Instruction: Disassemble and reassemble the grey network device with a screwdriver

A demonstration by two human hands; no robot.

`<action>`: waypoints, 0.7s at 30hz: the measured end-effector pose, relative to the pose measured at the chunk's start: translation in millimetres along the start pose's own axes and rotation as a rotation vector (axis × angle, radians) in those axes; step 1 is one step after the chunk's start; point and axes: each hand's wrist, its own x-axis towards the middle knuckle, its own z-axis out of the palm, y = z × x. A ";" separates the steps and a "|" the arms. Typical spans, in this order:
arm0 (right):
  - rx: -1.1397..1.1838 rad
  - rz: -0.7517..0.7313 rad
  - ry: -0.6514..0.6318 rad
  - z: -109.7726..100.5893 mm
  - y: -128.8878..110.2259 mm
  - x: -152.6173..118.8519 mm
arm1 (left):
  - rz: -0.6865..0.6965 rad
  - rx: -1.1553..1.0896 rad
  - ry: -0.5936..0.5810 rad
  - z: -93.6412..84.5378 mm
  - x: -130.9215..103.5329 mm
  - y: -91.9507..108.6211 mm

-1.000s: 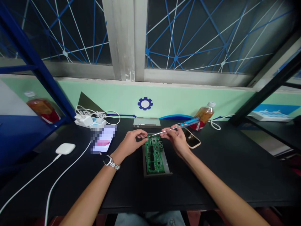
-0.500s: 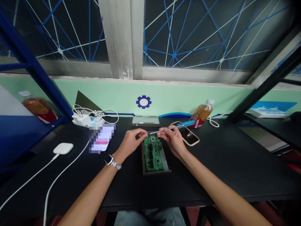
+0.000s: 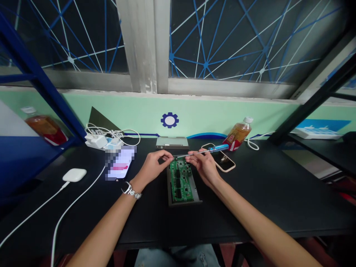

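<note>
Screwdriver (image 3: 218, 148) dipped slightly; phone (image 3: 227, 164) (partly hidden) lies behind.

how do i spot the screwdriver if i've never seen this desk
On the black desk, find the green board. The right hand holds the screwdriver, its tip at the board's far end. The thin metal shaft and blue handle set it apart from the phone and bottle nearby.

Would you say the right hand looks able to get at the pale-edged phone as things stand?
Probably yes: the pale-edged phone lies close beside the right hand, though that hand holds the blue-handled screwdriver, partly in the way.
</note>
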 end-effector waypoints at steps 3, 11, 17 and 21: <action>0.022 0.007 -0.014 -1.4 0.7 0.3 | 0.006 0.005 0.019 3.8 -0.1 -0.4; 0.091 0.153 -0.026 -1.0 -0.2 0.3 | 0.092 0.103 0.143 11.4 -3.2 11.2; 0.113 0.177 -0.004 -0.7 0.8 0.5 | 0.194 0.180 0.084 7.3 -4.7 21.7; 0.098 0.094 0.075 -9.1 -5.8 7.1 | 0.153 0.250 0.100 -15.3 -1.8 13.2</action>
